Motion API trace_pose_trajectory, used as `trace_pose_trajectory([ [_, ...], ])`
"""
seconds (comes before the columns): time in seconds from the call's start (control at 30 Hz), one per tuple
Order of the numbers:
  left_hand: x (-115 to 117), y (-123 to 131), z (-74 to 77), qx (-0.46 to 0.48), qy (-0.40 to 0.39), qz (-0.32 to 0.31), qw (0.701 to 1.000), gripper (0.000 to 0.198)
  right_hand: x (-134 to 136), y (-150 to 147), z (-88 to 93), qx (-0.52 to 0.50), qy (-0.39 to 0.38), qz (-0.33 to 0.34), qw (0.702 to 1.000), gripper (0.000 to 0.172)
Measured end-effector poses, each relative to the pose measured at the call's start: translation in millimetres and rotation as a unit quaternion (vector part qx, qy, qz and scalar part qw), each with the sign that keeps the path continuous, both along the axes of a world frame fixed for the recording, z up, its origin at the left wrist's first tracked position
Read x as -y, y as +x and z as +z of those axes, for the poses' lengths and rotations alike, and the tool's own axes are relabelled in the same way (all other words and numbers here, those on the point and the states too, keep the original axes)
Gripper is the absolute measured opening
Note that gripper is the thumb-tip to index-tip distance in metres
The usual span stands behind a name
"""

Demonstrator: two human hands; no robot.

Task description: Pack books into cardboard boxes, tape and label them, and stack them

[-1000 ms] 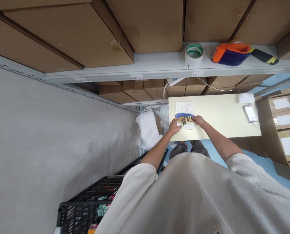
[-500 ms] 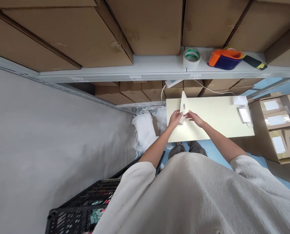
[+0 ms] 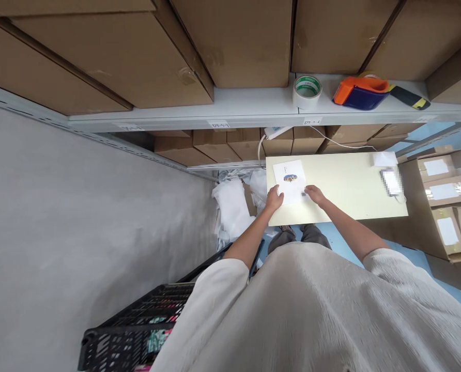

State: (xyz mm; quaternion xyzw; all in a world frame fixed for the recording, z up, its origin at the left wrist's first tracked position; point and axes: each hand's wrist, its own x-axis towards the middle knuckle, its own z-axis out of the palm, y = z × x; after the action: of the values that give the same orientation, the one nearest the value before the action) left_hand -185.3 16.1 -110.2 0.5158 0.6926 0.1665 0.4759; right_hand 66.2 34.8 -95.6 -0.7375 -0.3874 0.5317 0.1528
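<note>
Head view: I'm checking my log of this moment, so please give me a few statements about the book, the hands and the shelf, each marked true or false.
1. The book lies flat on the pale table. True.
2. Only the left hand is at the book. False: the right hand is at its other near corner.
3. A roll of tape stands on the shelf beside an orange and blue tape dispenser. True.
4. The black crate sits on the table. False: it is low at the person's left, off the table.
</note>
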Motion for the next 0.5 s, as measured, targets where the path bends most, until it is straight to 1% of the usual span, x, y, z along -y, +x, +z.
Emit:
trace_pose_trajectory([
  [0.07,3.1,3.0,0.3,0.026,-0.012,-0.009,1.0,0.069,-0.1,0.7,-0.9,-0.008,-0.002,-0.009,1.0,0.045],
  [0.13,7.3,4.9,1.0,0.044,-0.036,-0.008,0.998,0.077,0.1,0.1,-1.3,-0.02,-0.002,-0.017,1.0,0.048],
  [0.23,13.2,5.7,2.7,0.041,-0.07,-0.007,0.997,0.087,0.3,-2.2,-1.1,-0.041,-0.017,-0.041,0.998,0.046],
  [0.37,15.1,4.4,4.8,0.026,-0.071,-0.018,0.997,0.091,1.5,-10.8,-1.6,-0.049,-0.049,-0.097,0.993,0.042],
  [0.43,14.3,4.7,4.9,0.029,-0.076,-0.016,0.997,0.09,3.4,-16.6,-1.6,-0.064,-0.058,-0.1,0.991,0.037],
  [0.5,12.9,7.8,4.8,0.049,-0.092,-0.003,0.995,0.087,5.4,-20.8,0.4,-0.077,-0.05,-0.09,0.992,0.035],
])
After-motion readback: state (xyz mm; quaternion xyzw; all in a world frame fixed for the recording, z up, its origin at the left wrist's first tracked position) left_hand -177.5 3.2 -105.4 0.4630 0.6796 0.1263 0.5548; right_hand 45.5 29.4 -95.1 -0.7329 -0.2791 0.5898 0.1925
